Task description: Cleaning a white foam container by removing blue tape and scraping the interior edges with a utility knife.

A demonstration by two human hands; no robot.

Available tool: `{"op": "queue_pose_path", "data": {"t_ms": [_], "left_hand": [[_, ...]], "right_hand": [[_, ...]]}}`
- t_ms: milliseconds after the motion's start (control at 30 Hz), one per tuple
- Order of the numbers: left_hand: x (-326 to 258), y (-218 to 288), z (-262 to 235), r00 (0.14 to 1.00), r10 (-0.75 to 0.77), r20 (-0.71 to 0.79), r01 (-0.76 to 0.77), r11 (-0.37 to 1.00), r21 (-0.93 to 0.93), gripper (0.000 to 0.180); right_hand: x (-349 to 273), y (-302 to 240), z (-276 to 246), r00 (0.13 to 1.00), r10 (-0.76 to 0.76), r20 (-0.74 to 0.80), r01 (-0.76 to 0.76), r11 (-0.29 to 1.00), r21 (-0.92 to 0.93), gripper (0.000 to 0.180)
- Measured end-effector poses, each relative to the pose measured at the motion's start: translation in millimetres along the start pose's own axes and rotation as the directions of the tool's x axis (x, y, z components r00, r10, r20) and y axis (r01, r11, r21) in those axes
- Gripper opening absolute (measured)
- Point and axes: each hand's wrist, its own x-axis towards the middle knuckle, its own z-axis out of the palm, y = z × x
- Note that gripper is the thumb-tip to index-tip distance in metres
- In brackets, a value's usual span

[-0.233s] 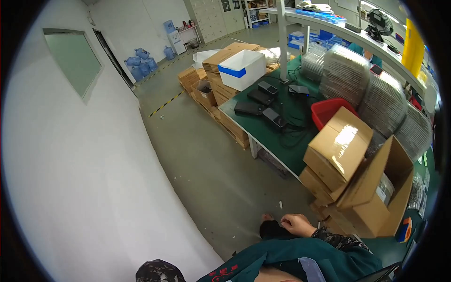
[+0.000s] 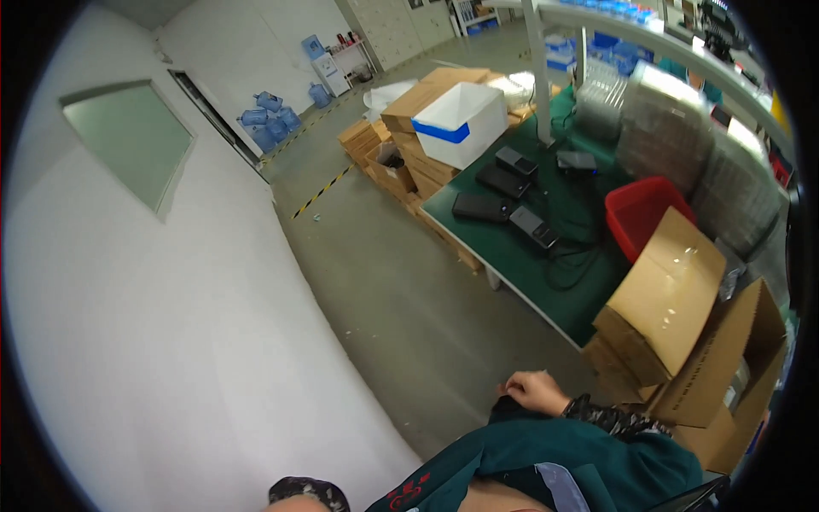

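Observation:
My right hand [image 2: 536, 392] is low in front of my body, its back turned up and its fingers curled in loosely. Nothing shows in it, and it touches none of the things around. To its right are the stacked cardboard boxes [image 2: 674, 290], with an open carton [image 2: 712, 375] beside them. Of my left arm, only a patterned cuff [image 2: 311, 490] and a bit of skin show at the lower edge; the fingers are out of sight.
A green-topped table [image 2: 478, 243] holds several dark handheld devices [image 2: 533, 226], cables, a red bin [image 2: 644, 213] and stacked clear trays [image 2: 665, 128]. Beyond it, a white box [image 2: 461, 128] sits on cardboard on a pallet. A white wall [image 2: 196, 341] runs along my left.
The view has shifted, so the table and boxes sit farther right and lower. My right hand stays curled near my body. A bit of skin now shows by the left cuff.

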Motion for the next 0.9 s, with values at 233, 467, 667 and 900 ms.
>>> {"op": "queue_pose_path", "data": {"t_ms": [233, 467, 667, 900], "left_hand": [[-102.2, -26.8, 37.6, 0.207, 0.611, 0.764, 0.1, 0.764, -0.638, 0.017], [-209.8, -45.8, 99.7, -0.048, 0.534, 0.844, 0.405, 0.783, -0.473, 0.015], [-276.6, -57.5, 203.4, -0.05, 0.694, 0.719, 0.475, 0.649, -0.593, 0.01], [-333.9, -41.8, 288.7, -0.05, 0.766, 0.641, 0.549, 0.558, -0.623, 0.008]], "right_hand": [[78.2, 0.8, -19.5, 0.997, 0.076, -0.022, -0.074, 0.993, 0.097, 0.016], [163.4, -79.0, -88.4, 0.939, 0.101, -0.328, 0.091, 0.847, 0.524, 0.019], [236.0, -193.6, -155.8, 0.126, -0.71, -0.692, 0.931, 0.326, -0.166, 0.027], [255.1, -251.4, -179.0, 0.065, -0.839, -0.541, 0.776, 0.383, -0.501, 0.029]]}}
